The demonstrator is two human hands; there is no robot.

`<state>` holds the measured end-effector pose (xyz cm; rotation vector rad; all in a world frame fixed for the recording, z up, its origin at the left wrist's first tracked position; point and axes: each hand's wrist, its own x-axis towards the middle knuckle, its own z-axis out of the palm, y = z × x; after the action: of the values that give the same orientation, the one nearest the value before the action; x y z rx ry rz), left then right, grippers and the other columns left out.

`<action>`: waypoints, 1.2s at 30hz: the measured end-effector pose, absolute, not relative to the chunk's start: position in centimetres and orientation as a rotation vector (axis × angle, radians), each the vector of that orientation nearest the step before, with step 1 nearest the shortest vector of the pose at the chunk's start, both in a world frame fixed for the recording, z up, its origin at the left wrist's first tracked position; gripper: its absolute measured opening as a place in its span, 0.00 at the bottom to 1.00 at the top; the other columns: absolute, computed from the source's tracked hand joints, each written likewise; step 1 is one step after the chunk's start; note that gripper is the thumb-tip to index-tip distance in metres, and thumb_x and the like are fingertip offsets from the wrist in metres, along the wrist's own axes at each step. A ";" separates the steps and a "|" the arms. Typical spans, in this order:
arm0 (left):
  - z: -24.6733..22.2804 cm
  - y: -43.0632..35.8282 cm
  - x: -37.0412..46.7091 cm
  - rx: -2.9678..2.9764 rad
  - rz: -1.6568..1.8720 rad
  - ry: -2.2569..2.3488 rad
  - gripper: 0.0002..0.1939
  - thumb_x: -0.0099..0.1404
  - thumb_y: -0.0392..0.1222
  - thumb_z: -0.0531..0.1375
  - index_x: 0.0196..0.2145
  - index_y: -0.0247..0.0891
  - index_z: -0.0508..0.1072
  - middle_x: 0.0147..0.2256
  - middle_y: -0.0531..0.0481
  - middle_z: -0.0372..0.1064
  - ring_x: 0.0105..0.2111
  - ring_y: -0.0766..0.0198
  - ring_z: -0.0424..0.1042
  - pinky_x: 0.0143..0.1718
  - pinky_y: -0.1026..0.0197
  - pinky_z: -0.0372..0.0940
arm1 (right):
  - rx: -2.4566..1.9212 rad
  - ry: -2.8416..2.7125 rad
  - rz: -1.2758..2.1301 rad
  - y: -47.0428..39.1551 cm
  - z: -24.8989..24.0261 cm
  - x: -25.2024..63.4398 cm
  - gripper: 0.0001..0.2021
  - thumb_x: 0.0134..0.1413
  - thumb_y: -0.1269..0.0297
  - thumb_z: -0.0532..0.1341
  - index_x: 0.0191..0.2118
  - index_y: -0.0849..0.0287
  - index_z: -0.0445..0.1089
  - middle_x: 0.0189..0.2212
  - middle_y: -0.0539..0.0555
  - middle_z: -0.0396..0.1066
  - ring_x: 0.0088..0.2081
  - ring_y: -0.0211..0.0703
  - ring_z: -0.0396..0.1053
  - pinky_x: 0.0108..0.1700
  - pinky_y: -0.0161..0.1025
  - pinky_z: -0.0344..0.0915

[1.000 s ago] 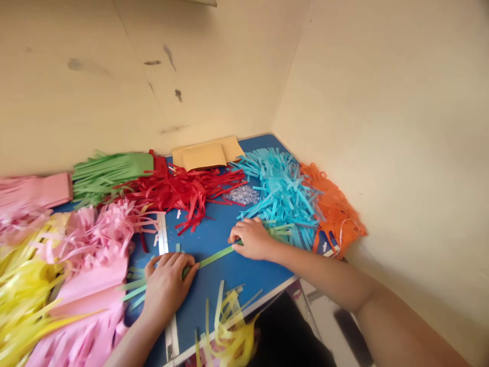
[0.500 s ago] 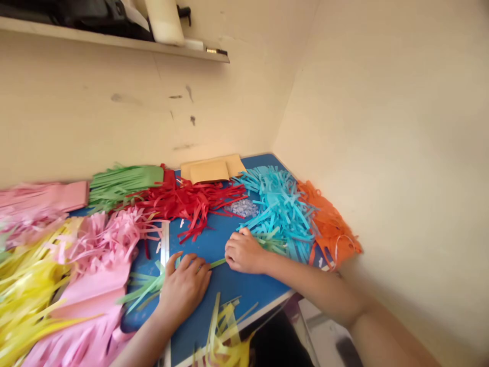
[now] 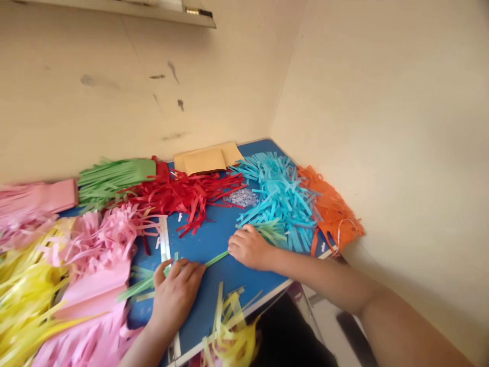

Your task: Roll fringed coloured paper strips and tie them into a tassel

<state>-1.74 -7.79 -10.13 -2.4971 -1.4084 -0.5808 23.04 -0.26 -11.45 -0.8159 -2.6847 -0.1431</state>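
Lying at near edge of blue table (image 3: 214,298): yellow fringe (image 3: 231,339). Beyond, L hand (image 3: 178,288), fingers bent over green strip (image 3: 217,259) (thumb hidden, can't tell if pinching). R hand (image 3: 250,248), bit farther, fingers curled in, gripping strip; strip runs straight betw. hands, fringed ends spread past both. Farther: cyan fringe (image 3: 277,196) on R, red fringe (image 3: 175,193) L of it, tan folded paper (image 3: 206,161) behind, near wall (image 3: 229,102).

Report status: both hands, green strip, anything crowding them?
Right hand gripping green strip; left hand over it, grip hidden. Strip stretched between both. Blue fringe close beyond right hand; yellow strips on near side.
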 end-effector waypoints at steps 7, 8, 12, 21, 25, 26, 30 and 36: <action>-10.8 -7.8 -3.1 -2.532 -0.693 -1.785 0.14 0.69 0.48 0.54 0.34 0.45 0.79 0.35 0.50 0.78 0.38 0.56 0.72 0.44 0.51 0.57 | -0.887 -2.835 0.146 0.9 -10.8 23.7 0.10 0.66 0.58 0.60 0.38 0.58 0.72 0.39 0.52 0.73 0.41 0.43 0.63 0.45 0.44 0.48; -10.8 -7.8 -3.0 -2.508 -0.703 -1.833 0.14 0.69 0.49 0.55 0.33 0.44 0.78 0.35 0.50 0.77 0.38 0.56 0.72 0.44 0.51 0.56 | -0.884 -2.859 0.165 1.0 -10.7 23.7 0.10 0.65 0.57 0.60 0.38 0.58 0.72 0.39 0.53 0.73 0.41 0.44 0.63 0.45 0.44 0.48; -10.3 -7.6 -2.2 -2.451 -0.640 -1.946 0.14 0.69 0.49 0.55 0.32 0.44 0.78 0.34 0.50 0.77 0.38 0.55 0.71 0.44 0.50 0.55 | -0.988 -2.872 0.279 1.3 -9.7 23.1 0.08 0.65 0.60 0.60 0.38 0.57 0.73 0.40 0.53 0.73 0.41 0.44 0.64 0.45 0.44 0.48; -8.8 -6.9 -1.1 -2.609 -0.373 -1.504 0.17 0.66 0.31 0.55 0.47 0.49 0.74 0.40 0.51 0.76 0.43 0.55 0.70 0.53 0.45 0.52 | -1.077 -2.888 0.351 1.5 -7.2 21.3 0.03 0.57 0.66 0.62 0.35 0.56 0.73 0.37 0.52 0.74 0.41 0.46 0.64 0.45 0.46 0.49; -9.3 -7.2 -0.4 -2.634 -0.346 -1.402 0.16 0.67 0.31 0.54 0.45 0.47 0.76 0.37 0.50 0.76 0.41 0.56 0.70 0.55 0.44 0.54 | -0.727 -2.979 0.071 0.2 -7.6 21.9 0.08 0.63 0.71 0.56 0.35 0.59 0.72 0.34 0.54 0.73 0.41 0.46 0.63 0.47 0.49 0.50; -9.5 -7.2 -0.1 -2.633 -0.351 -1.409 0.14 0.68 0.32 0.54 0.44 0.45 0.76 0.36 0.49 0.75 0.40 0.57 0.70 0.55 0.44 0.54 | -0.666 -2.984 -0.009 0.0 -7.8 21.9 0.09 0.64 0.71 0.56 0.34 0.61 0.72 0.33 0.55 0.73 0.41 0.47 0.63 0.47 0.50 0.50; -10.1 -6.2 1.3 -2.605 -0.408 -1.432 0.13 0.71 0.37 0.52 0.36 0.40 0.77 0.31 0.50 0.73 0.34 0.58 0.71 0.53 0.42 0.58 | -0.530 -3.009 -0.181 0.0 -8.4 20.7 0.11 0.65 0.73 0.54 0.33 0.62 0.72 0.31 0.55 0.73 0.41 0.48 0.63 0.48 0.51 0.51; -8.4 -6.7 1.2 -2.510 -0.674 -1.269 0.15 0.69 0.29 0.50 0.37 0.39 0.76 0.29 0.53 0.73 0.30 0.63 0.72 0.57 0.43 0.55 | -0.972 -2.856 0.269 -1.1 -6.2 20.5 0.06 0.54 0.65 0.62 0.29 0.58 0.75 0.31 0.52 0.77 0.39 0.45 0.67 0.48 0.49 0.53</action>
<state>1.19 -6.70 -8.41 -2.5097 -1.2686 -0.6739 20.50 -1.11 -6.19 -0.9725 -2.8557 0.2686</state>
